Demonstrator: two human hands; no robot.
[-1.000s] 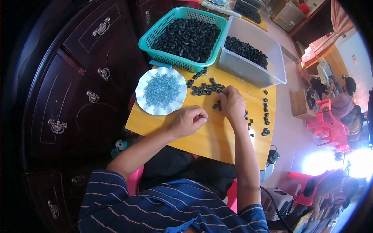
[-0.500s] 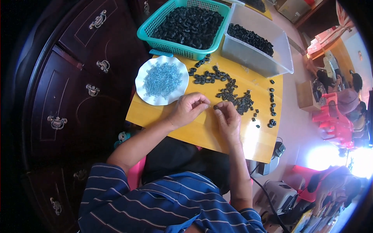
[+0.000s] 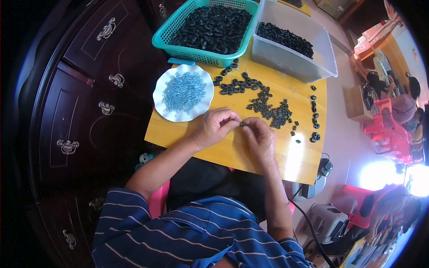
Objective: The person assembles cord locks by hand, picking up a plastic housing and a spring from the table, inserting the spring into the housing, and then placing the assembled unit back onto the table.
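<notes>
Head view looks straight down on a small yellow counter (image 3: 268, 156) with both hands meeting near its middle. Left hand (image 3: 216, 127) is curled, its fingertips pinched on a small black ring (image 3: 242, 124); right hand (image 3: 260, 137) comes in from 4 o'clock, fingers bent and pinching at the same ring, so the piece sits between the two hands just above the counter, close to the eyes for fine work. At 10 o'clock of the hands lies a white scalloped plate (image 3: 161, 109) heaped with small pale blue pieces (image 3: 183, 90), within easy reach of the left hand. Loose black rings (image 3: 268, 107) are strewn from 12 to 2 o'clock, near the right hand. Farther off at 12 o'clock stand a teal basket (image 3: 176, 27) and a clear plastic bin (image 3: 308, 49), both holding more black rings, apparently as bulk stock. Dark wooden drawers (image 3: 85, 94) fill the 9 o'clock side.
</notes>
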